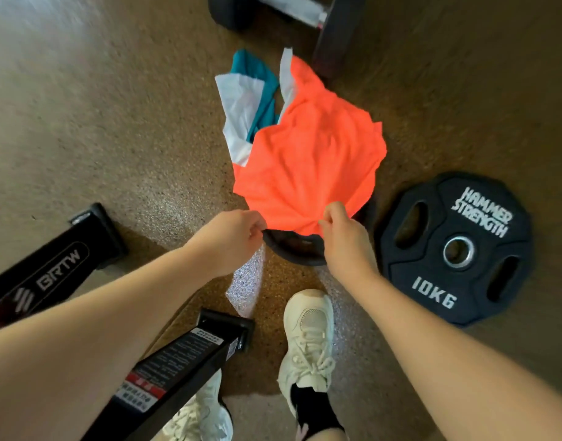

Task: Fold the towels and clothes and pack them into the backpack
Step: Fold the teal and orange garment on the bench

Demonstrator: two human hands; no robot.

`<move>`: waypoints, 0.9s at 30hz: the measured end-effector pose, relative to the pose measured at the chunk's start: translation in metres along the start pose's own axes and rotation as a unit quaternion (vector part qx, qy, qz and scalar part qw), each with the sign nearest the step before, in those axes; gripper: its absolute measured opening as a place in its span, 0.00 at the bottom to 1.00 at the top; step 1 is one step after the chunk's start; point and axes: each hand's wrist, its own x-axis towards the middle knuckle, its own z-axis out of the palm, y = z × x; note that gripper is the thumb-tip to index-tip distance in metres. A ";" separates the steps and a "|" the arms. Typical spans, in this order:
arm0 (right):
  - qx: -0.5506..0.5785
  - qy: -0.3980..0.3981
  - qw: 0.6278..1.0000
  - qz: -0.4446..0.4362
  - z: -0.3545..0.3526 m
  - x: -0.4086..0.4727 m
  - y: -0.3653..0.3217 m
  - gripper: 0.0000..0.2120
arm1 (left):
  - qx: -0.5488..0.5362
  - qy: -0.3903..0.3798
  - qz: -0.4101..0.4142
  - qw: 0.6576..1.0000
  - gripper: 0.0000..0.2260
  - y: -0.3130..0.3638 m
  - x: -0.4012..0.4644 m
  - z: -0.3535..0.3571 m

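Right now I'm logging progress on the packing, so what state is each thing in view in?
Orange cloth: unfolded, near edge pinched by both hands, draped over a dark round object.
Left hand: pinching the cloth.
Right hand: pinching the cloth.
White and teal clothes: crumpled on the floor, unfolded.
10 kg weight plate: flat on the floor.
Backpack: not in view.

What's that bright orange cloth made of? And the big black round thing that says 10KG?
Orange cloth: soft, thin fabric, matte, probably knit; it drapes and wrinkles. Black round weight plate: likely rubber-coated, dull finish, with a shiny metal ring at its hole.
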 end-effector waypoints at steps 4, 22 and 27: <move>0.144 -0.001 0.990 -0.008 -0.091 -0.015 -0.072 0.03 | -0.068 0.041 0.026 0.996 0.22 0.042 -0.060 -0.058; 0.306 -0.115 0.934 -0.141 -0.434 -0.165 -0.314 0.07 | -0.224 0.236 0.031 0.945 0.06 0.172 -0.369 -0.229; 0.123 -0.011 0.983 -0.133 -0.441 -0.168 -0.330 0.04 | -0.233 0.366 -0.021 0.901 0.05 0.179 -0.442 -0.269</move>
